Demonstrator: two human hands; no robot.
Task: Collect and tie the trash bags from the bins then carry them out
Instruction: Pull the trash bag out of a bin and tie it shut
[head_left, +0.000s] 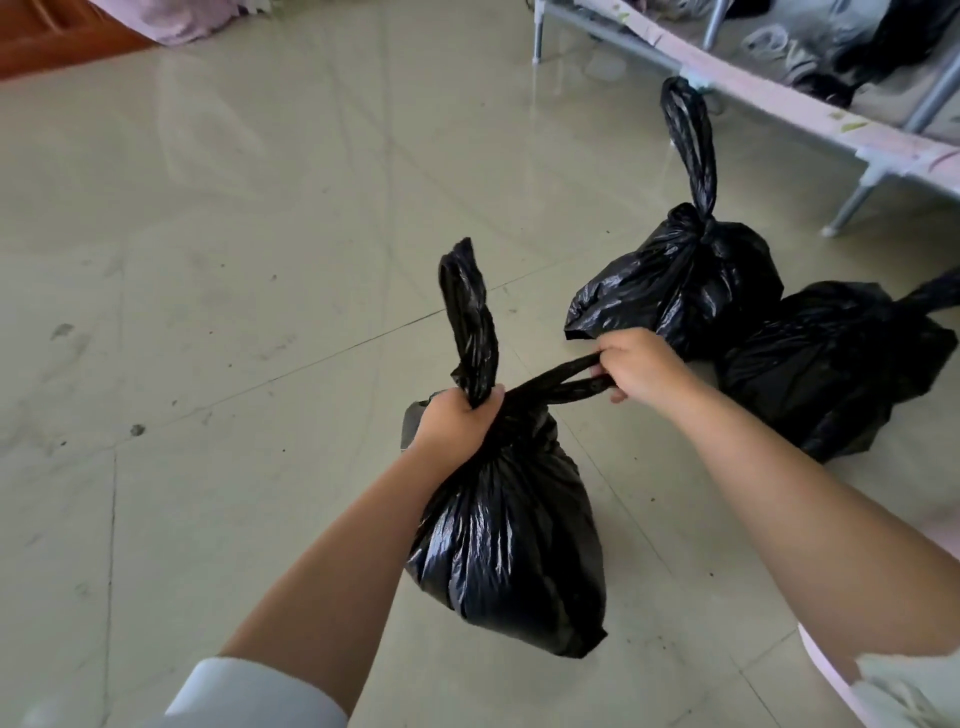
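Both hands (457, 415) around crinkled, glossy black bag (509, 545) handles.

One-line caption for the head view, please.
Left hand and right hand pull apart the handles of a black plastic trash bag; two tied black bags sit on the tiled floor.

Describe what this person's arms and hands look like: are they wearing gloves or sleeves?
No gloves: both the left hand and the right hand are bare, and no rings, watch or bracelets show. The forearms are bare too. On the left arm a white sleeve is pushed up towards the elbow. At the right arm's lower edge, pale pink fabric shows.
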